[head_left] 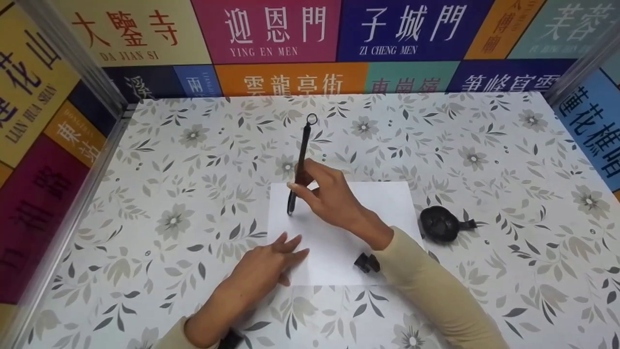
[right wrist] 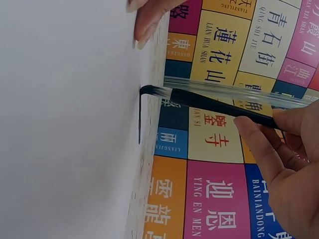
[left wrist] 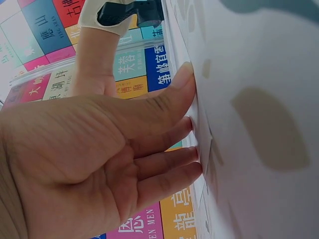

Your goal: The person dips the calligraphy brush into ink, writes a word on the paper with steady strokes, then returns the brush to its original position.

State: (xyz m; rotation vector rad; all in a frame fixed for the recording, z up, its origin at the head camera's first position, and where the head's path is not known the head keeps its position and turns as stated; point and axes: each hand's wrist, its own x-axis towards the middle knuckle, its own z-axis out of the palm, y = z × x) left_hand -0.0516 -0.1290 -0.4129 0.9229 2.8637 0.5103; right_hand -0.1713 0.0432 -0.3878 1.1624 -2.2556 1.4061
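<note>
My right hand [head_left: 332, 196] grips a black-handled writing brush [head_left: 302, 150] with a hanging loop at its top, held nearly upright over a white sheet of paper [head_left: 334, 257]. In the right wrist view the bristles [right wrist: 155, 90] of the brush bend against the paper, at one end of a thin black stroke [right wrist: 140, 122]. My left hand [head_left: 264, 264] rests at the lower left of the sheet, its fingers spread. The left wrist view shows the thumb [left wrist: 182, 77] and fingertips at the paper's surface.
A small black dish [head_left: 440, 224] with a short handle sits just right of the paper. The table [head_left: 218, 160] has a floral leaf-patterned cover. Colourful panels [head_left: 276, 31] with Chinese characters stand along its back and sides. A small black device [head_left: 366, 262] shows beside the right sleeve.
</note>
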